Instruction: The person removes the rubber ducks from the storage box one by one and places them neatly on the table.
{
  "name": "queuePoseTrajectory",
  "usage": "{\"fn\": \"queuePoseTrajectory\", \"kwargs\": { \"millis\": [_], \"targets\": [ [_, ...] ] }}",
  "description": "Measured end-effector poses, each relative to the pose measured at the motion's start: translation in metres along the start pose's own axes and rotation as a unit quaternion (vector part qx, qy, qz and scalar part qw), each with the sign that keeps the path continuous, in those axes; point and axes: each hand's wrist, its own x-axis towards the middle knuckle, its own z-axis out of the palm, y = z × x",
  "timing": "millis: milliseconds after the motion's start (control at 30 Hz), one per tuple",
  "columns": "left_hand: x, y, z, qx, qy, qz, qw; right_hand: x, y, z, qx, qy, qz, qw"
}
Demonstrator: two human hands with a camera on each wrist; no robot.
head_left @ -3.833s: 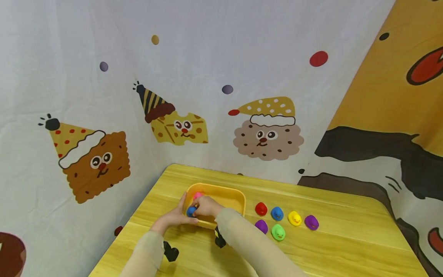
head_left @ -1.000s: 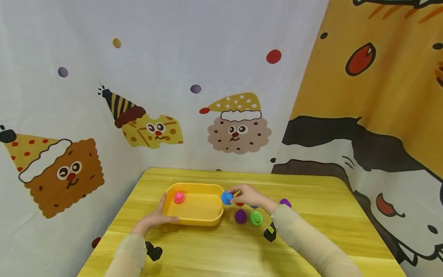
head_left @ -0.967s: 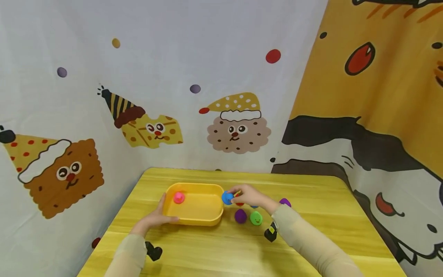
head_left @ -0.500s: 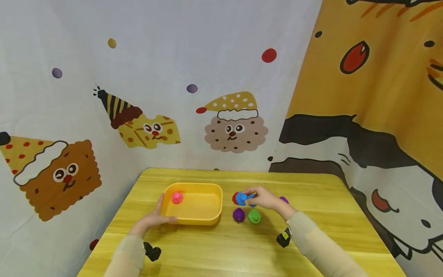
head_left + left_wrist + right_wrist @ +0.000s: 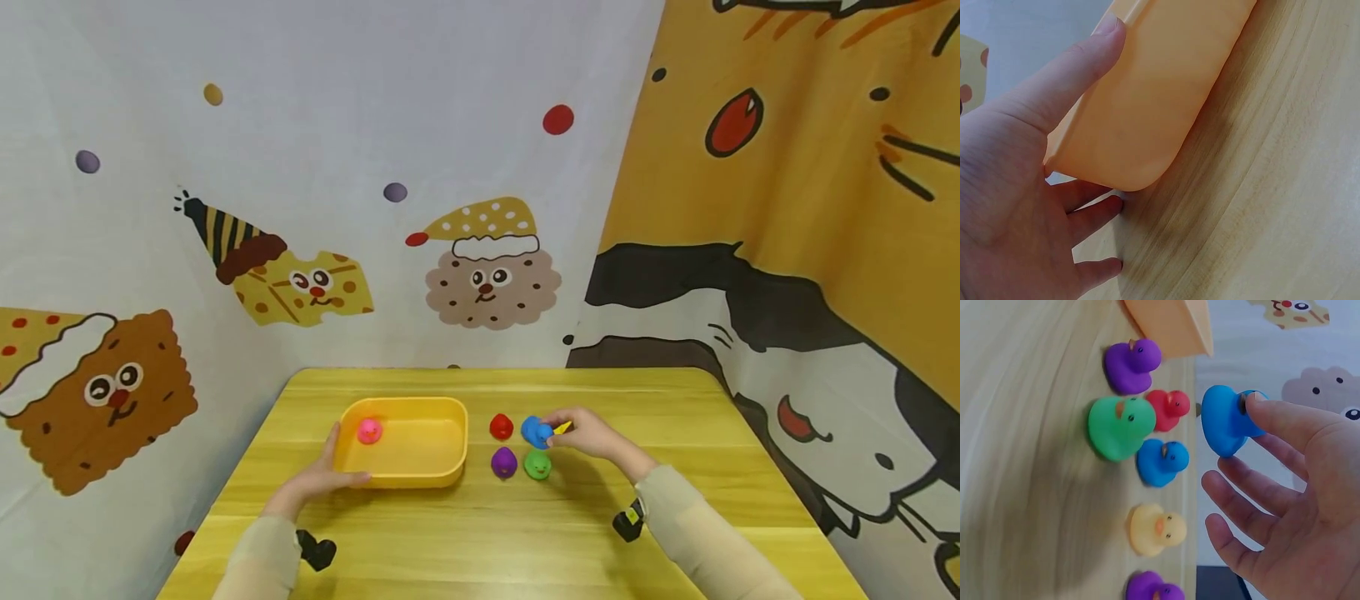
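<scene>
My right hand point(image 5: 588, 432) pinches a blue rubber duck point(image 5: 1222, 422) between thumb and fingers, raised above the table in the right wrist view. Below it stand a second blue duck point(image 5: 1163, 462), a green duck point(image 5: 1116, 428), a red duck point(image 5: 502, 427), a purple duck point(image 5: 504, 462) and a yellow duck point(image 5: 1154, 528). With thumb and fingers round its near left corner, my left hand point(image 5: 318, 477) holds a yellow plastic tray point(image 5: 1166, 81). Inside the tray lies a pink duck point(image 5: 369, 431). In the head view, the right hand mostly covers the yellow duck.
Another purple duck point(image 5: 1154, 587) sits at the bottom edge of the right wrist view. A wooden table point(image 5: 450, 542) bears everything, with a cartoon-printed cloth point(image 5: 465, 125) hanging behind it. Each wrist wears a black device point(image 5: 628, 522).
My right hand has lifted the blue duck out of the tray and carried it right, over the ducks on the table. The left hand stays on the tray. The head view has turned right.
</scene>
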Motion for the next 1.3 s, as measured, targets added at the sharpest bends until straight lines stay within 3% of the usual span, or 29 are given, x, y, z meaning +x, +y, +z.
{"fn": "queuePoseTrajectory", "kwargs": {
  "millis": [367,600,1000,1300],
  "targets": [
    [0.0,-0.005,0.0,0.004,-0.003,-0.024,0.9997,-0.02,0.022,0.0,-0.013,0.017,0.036,0.9991],
    [0.001,-0.003,-0.002,-0.002,-0.006,-0.008,0.9999,-0.032,0.034,-0.001,-0.018,0.03,0.045,0.9984],
    [0.0,-0.002,-0.003,0.0,-0.007,-0.014,0.9999,-0.043,0.051,0.007,-0.01,0.027,0.086,0.9958],
    [0.001,-0.004,0.0,0.002,0.0,0.01,0.9999,-0.046,0.055,0.009,-0.01,0.025,0.098,0.9948]
  ]
}}
